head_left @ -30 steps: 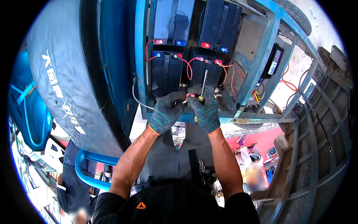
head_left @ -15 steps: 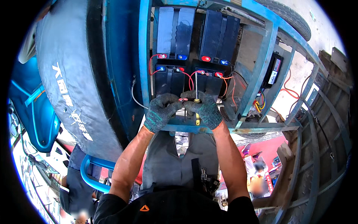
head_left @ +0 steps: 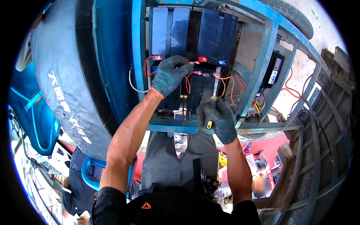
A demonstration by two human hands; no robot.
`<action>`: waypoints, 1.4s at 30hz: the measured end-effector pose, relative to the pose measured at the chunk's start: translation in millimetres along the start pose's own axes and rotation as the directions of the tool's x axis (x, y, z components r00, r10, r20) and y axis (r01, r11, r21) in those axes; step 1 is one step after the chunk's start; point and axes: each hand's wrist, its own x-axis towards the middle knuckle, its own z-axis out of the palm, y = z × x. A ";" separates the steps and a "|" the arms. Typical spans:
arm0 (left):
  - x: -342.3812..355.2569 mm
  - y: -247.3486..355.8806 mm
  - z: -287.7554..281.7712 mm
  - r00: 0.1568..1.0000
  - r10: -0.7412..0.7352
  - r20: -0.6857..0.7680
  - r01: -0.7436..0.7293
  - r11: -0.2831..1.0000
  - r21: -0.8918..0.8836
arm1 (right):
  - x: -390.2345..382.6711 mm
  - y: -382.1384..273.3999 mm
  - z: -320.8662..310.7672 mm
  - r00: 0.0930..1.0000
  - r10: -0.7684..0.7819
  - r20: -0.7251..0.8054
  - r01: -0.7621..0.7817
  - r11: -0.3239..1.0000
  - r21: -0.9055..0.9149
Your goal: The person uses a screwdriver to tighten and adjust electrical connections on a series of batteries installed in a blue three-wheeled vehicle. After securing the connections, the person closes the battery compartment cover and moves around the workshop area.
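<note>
My left hand [head_left: 171, 75], in a grey-green knit glove, reaches over the gap between the far and near batteries. Its thumb and forefinger pinch a small red-sleeved cable end [head_left: 194, 63]. My right hand [head_left: 220, 119], gloved alike, is wrapped round the yellow and black handle of a screwdriver [head_left: 215, 86], whose shaft points away from me over the near right battery [head_left: 195, 93]. Red and blue terminals show on the far left battery [head_left: 170, 32] and far right battery [head_left: 217, 35]. My left hand hides part of the near left battery [head_left: 168, 99].
A blue metal frame [head_left: 180, 128] surrounds the batteries. Red and orange wires [head_left: 229, 88] loop at the right, near a black control box [head_left: 275, 69]. A grey padded seat [head_left: 62, 86] stands at the left. A person [head_left: 260, 183] is low at the right.
My hands have parted. The left has moved away from me with the red-sleeved cable end; the right has shifted right and nearer, gripping the screwdriver by its handle. The view has shifted slightly.
</note>
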 end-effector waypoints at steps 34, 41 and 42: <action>48.1 -35.7 42.8 0.967 -0.080 0.243 0.024 0.974 0.225 | 19.4 -23.1 -7.4 0.807 -0.572 0.149 0.214 0.047 -0.976; 56.1 -22.2 36.8 0.965 0.020 0.263 -0.079 0.973 0.217 | 28.7 -7.4 -19.2 0.769 -0.635 0.073 0.302 0.261 -0.917; 57.5 -22.2 37.6 0.965 0.023 0.261 -0.083 0.971 0.223 | 30.2 -7.5 -19.8 0.762 -0.643 0.073 0.316 0.271 -0.909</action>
